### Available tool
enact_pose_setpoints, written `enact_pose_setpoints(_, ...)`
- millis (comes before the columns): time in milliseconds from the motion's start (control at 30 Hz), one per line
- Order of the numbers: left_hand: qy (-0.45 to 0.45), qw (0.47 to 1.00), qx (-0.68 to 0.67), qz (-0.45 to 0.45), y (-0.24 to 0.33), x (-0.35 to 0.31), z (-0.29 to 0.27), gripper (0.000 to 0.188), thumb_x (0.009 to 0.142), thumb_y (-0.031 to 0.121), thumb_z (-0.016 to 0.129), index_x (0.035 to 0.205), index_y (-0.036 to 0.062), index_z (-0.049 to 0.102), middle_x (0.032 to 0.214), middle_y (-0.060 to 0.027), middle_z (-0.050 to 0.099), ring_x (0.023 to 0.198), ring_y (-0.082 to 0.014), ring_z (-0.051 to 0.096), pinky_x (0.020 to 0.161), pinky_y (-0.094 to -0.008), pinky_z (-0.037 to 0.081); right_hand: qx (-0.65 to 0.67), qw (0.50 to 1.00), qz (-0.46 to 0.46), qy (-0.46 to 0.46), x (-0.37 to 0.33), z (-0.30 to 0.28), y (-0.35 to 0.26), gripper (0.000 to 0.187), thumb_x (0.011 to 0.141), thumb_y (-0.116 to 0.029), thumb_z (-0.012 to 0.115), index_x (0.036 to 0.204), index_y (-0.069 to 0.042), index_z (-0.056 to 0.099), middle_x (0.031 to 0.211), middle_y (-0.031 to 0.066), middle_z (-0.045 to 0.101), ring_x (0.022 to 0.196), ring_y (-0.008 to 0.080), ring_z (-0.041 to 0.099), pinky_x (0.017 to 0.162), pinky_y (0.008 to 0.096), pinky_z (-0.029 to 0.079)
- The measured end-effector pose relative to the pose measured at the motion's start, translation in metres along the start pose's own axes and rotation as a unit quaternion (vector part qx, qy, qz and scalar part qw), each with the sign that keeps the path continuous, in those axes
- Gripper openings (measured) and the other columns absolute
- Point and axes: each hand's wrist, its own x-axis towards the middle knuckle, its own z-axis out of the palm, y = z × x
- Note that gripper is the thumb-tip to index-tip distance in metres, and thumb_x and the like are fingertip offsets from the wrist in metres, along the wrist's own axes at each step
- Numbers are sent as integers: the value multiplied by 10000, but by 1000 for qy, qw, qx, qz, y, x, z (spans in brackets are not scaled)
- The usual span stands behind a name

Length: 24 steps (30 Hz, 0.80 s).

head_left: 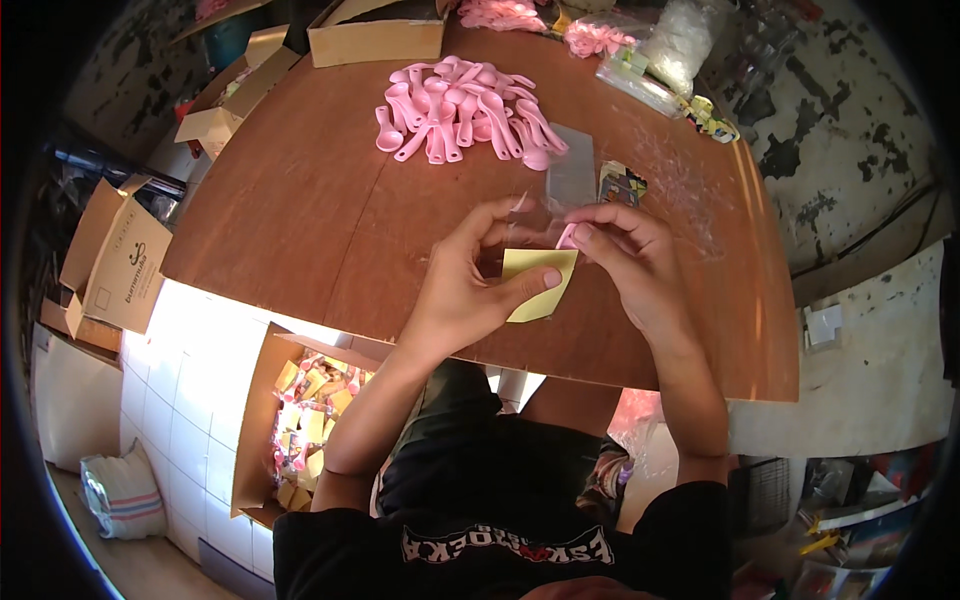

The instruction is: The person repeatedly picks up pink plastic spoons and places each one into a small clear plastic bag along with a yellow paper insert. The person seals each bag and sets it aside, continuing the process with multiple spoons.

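My left hand point(455, 285) is closed around a small clear plastic bag point(537, 225) with a yellow card point(540, 261) in it, its thumb pressed flat over the card. Between the thumb and fingers of my right hand point(640, 262) is a pink plastic spoon point(566, 236), partly covered by the fingers. The spoon is at the upper edge of the card; whether it is inside the bag I cannot tell. Just beyond my hands lie a stack of clear bags point(571, 178) and some printed cards point(621, 184). Farther off is a heap of pink spoons point(455, 108).
Below the brown table point(290, 210), a cardboard box point(252, 420) holds several packed spoons with yellow cards. More cardboard boxes point(375, 42) stand at the far edge and left. Plastic packs point(645, 85) lie at the far right, and plastic scraps point(690, 190) on the right side.
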Motion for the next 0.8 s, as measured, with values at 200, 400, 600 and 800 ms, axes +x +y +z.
enact_pose_setpoints(200, 52, 998, 44, 9, -6, 7, -21, 182, 919, 55, 674, 1074, -39, 672, 912, -66, 714, 830, -79, 643, 720, -231, 521, 25, 999, 33, -5, 0, 1, 19, 192, 930, -117, 674, 1068, 16, 677, 968, 65, 704, 884, 117, 668, 732, 240, 531)
enact_pose_setpoints(400, 81, 993, 79, 30, -7, 6, -23, 150, 919, 56, 675, 1022, -48, 708, 883, -63, 726, 800, -73, 642, 707, -226, 518, 83, 996, 1, 16, 2, 5, 32, 196, 917, -104, 687, 1073, 14, 681, 960, 76, 705, 871, 136, 674, 726, 252, 542)
enact_pose_setpoints(600, 54, 993, 107, 11, 3, 1, -32, 174, 922, 48, 669, 1065, -44, 708, 914, -71, 732, 829, -81, 653, 742, -231, 527, 66, 998, 9, -21, 0, -1, 36, 189, 903, -71, 696, 1066, 24, 686, 984, 90, 702, 861, 138, 670, 752, 262, 549)
enact_pose_setpoints(800, 8, 996, 90, 4, 3, 0, -41, 163, 926, 0, 635, 1066, -35, 712, 964, -72, 730, 879, -89, 654, 776, -236, 528, 23, 998, -51, -35, 2, -7, 46, 137, 914, -34, 669, 1032, 27, 697, 1007, 96, 701, 856, 133, 663, 761, 267, 551)
